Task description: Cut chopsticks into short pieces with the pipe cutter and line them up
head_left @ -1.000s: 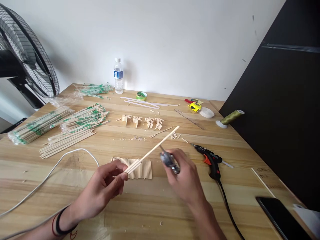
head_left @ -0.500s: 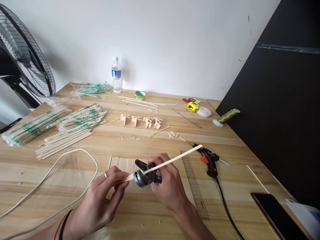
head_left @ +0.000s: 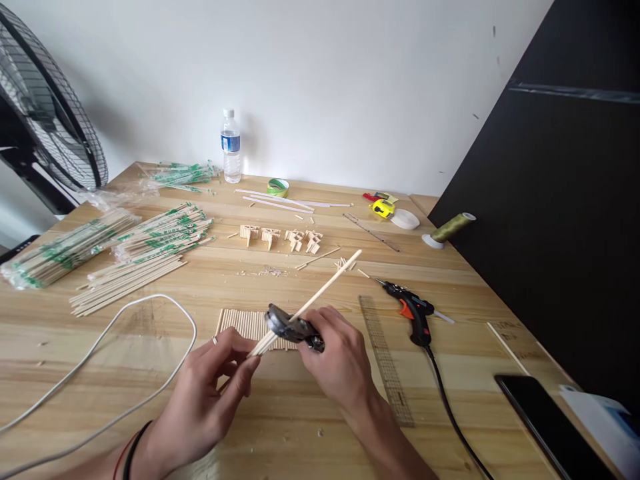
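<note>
My left hand (head_left: 215, 380) pinches the lower ends of a few thin wooden sticks (head_left: 263, 343) between thumb and fingers. One longer stick (head_left: 330, 283) slants up to the right past the tool. Black-and-grey cutting pliers (head_left: 286, 325) are gripped in my right hand (head_left: 340, 357), their head against the sticks. Whether the jaws are closed on a stick I cannot tell. Behind the pliers lies a flat row of short sticks (head_left: 243, 325) side by side on the wooden table (head_left: 280, 427), partly hidden by my hands.
Right of my hands lie a clear ruler (head_left: 387, 367), a glue gun (head_left: 417, 313) with a black cord and a phone (head_left: 545, 420). Small stick assemblies (head_left: 271, 237) and a water bottle (head_left: 231, 148) stand farther back. Bundled sticks (head_left: 75, 247) and a white cable (head_left: 165, 298) are at left.
The pliers have turned in my right hand, and the long stick now points more steeply upward, its tip farther left. More of the sticks shows between my left hand and the pliers.
</note>
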`<state>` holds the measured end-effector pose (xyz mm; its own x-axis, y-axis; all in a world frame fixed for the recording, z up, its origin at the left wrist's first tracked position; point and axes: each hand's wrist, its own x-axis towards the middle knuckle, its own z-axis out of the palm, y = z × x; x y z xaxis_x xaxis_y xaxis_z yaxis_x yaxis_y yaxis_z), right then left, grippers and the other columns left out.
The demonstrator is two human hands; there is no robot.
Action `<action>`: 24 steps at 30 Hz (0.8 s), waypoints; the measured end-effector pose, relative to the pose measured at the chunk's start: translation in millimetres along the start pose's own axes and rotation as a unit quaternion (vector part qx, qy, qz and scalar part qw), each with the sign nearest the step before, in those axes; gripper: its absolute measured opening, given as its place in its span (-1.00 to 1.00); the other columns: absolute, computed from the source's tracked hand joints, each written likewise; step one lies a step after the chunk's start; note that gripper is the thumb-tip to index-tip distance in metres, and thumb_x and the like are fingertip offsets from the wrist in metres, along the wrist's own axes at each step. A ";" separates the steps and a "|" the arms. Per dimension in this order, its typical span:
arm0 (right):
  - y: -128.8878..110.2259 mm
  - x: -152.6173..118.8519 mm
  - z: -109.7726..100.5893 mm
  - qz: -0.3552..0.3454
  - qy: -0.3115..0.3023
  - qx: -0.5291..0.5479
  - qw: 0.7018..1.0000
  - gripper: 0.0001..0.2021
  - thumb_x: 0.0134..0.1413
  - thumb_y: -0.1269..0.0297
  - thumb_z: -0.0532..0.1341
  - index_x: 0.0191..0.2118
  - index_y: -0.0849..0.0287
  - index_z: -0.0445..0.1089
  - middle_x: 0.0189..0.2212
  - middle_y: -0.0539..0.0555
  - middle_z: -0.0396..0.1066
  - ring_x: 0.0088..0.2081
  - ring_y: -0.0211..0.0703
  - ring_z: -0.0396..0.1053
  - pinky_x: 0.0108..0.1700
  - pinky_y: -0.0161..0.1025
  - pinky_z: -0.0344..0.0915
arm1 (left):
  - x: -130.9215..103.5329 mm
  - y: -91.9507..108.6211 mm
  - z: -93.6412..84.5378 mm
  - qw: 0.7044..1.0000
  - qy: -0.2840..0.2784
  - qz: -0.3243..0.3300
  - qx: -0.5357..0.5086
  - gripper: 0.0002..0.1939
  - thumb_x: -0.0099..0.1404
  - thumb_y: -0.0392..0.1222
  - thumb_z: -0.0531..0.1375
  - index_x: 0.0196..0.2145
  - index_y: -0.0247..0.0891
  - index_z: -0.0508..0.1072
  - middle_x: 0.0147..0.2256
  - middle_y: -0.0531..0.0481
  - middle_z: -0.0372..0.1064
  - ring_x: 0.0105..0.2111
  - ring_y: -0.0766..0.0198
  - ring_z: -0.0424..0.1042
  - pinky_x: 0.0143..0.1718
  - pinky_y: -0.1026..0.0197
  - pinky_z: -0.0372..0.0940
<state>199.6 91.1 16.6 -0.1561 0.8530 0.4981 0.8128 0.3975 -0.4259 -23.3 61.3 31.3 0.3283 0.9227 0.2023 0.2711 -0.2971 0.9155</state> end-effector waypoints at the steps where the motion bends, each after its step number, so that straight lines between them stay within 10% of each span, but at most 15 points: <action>1: 3.9 1.3 -2.7 0.007 0.010 -0.005 1.000 -0.90 0.07 0.48 0.25 -0.37 0.13 0.40 -0.44 0.04 0.47 -0.38 -0.09 0.41 -0.29 -0.24 0.26 | 0.1 -0.1 0.4 1.000 -0.003 -0.008 -0.007 -0.85 0.53 -0.22 0.10 -0.23 -0.20 0.42 -0.45 0.11 0.32 -0.56 0.42 0.32 -0.56 0.39 0.25; 7: 29.5 9.9 -22.2 0.058 0.080 -0.033 0.995 -0.74 0.22 0.28 0.21 -0.51 0.09 0.29 -0.58 -0.01 0.38 -0.53 -0.16 0.30 -0.40 -0.25 0.14 | -5.0 -3.9 11.9 0.984 -0.134 0.034 0.112 -0.83 0.45 -0.31 0.10 -0.34 -0.21 0.37 -0.43 0.05 0.38 -0.49 0.31 0.36 -0.46 0.28 0.27; 14: 21.8 8.2 -13.5 0.087 -0.006 -0.008 0.996 -0.78 0.18 0.29 0.23 -0.49 0.09 0.29 -0.55 -0.01 0.42 -0.50 -0.15 0.35 -0.37 -0.26 0.16 | -10.6 -10.2 23.9 0.957 -0.239 0.071 0.146 -0.86 0.40 -0.40 0.15 -0.31 -0.22 0.37 -0.20 -0.06 0.43 -0.23 0.21 0.47 -0.22 0.20 0.42; 19: 9.4 5.4 -7.2 0.089 -0.078 -0.038 0.992 -0.86 0.15 0.38 0.27 -0.43 0.10 0.39 -0.44 0.04 0.52 -0.37 -0.07 0.47 -0.31 -0.24 0.21 | -8.5 -2.1 7.3 0.963 -0.071 0.199 0.169 -0.88 0.41 -0.42 0.11 -0.24 -0.24 0.35 -0.28 -0.04 0.32 -0.28 0.22 0.39 -0.25 0.18 0.39; 24: -11.1 2.9 -3.9 0.069 -0.188 -0.062 0.978 -0.92 0.12 0.40 0.35 -0.24 0.13 0.53 -0.29 0.10 0.59 -0.22 0.01 0.54 -0.22 -0.21 0.30 | 0.9 -0.2 -10.6 0.919 0.102 0.266 0.274 -0.64 0.40 -0.23 0.20 0.11 -0.34 0.33 0.08 -0.31 0.20 0.10 -0.04 0.31 0.06 -0.04 0.36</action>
<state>192.3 87.8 25.7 -0.2162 0.9689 0.1203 0.8988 0.2456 -0.3630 -32.7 64.8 35.0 0.3845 0.6209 0.6831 0.5542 -0.7470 0.3672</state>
